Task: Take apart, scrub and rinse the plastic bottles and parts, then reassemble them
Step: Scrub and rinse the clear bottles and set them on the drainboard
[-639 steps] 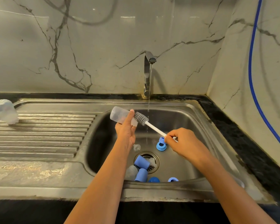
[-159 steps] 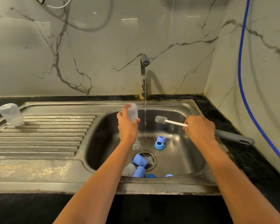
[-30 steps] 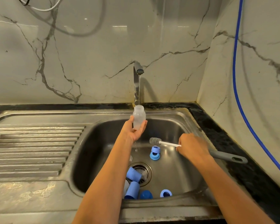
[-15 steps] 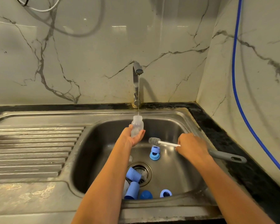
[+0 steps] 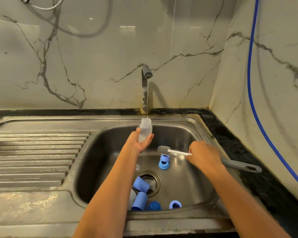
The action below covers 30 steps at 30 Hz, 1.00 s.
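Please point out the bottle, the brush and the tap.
bottle (image 5: 145, 129), head view, on its clear body.
brush (image 5: 164, 149), head view, on its grey bristle head.
tap (image 5: 144, 90), head view, on its upright metal pipe.

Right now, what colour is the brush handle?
The brush handle is grey, its shaft white; head view.

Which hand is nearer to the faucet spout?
Left. The left hand holds the clear bottle directly under the faucet spout; the right hand, gripping the bottle brush, is lower and off to the right.
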### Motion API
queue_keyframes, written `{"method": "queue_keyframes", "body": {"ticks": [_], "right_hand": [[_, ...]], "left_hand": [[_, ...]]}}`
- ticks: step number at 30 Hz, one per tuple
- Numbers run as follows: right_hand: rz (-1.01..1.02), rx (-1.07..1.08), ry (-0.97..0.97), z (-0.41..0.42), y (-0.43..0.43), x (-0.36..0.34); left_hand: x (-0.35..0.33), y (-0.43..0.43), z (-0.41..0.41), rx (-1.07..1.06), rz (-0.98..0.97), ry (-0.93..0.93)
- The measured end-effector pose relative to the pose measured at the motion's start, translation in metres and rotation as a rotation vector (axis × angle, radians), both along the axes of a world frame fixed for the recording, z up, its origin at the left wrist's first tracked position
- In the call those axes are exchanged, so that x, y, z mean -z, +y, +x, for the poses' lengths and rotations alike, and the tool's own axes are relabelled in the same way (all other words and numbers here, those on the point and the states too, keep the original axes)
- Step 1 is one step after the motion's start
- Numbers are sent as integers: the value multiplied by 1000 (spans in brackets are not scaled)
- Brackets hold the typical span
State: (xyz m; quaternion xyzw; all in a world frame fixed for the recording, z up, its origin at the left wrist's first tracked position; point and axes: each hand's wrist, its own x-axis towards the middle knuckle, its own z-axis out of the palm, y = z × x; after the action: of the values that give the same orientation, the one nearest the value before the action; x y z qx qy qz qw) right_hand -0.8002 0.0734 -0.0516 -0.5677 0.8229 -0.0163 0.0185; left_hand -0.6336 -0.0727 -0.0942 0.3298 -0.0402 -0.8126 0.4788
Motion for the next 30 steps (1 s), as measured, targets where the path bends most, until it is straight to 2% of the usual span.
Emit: {"method": "queue_keyframes", "body": {"ticks": [2, 5, 8, 14, 16, 18, 20, 21, 24, 25, 27, 30], "right_hand": [[2, -2, -4, 0, 0, 0], [-2, 0, -11, 0, 0, 1], [-4, 0, -14, -1, -1, 0], [-4, -12, 2, -2, -1, 1], [0, -12, 8, -2, 0, 0], [4, -13, 6, -2, 0, -1], [0, -15, -1, -2, 0, -1], [-3, -15, -3, -2, -1, -1], [7, -16, 7, -2, 0, -1], [11, -17, 13, -1, 0, -2], [13, -16, 19, -1, 1, -2], [14, -10, 9, 0, 2, -4]], "left_hand": [[-3, 1, 0, -5, -24, 45], [-1, 0, -1, 13, 17, -1], [-2, 1, -3, 14, 2, 84], [0, -5, -5, 12, -9, 42], [4, -7, -3, 9, -7, -36], [8, -8, -3, -12, -39, -156], [7, -10, -5, -50, -152, -302], [5, -9, -7, -75, -238, -432], [2, -6, -10, -169, -599, -985], [2, -5, -9, -192, -717, -1108], [0, -5, -8, -188, -868, -1245], [-4, -7, -7, -146, -957, -1330]]}}
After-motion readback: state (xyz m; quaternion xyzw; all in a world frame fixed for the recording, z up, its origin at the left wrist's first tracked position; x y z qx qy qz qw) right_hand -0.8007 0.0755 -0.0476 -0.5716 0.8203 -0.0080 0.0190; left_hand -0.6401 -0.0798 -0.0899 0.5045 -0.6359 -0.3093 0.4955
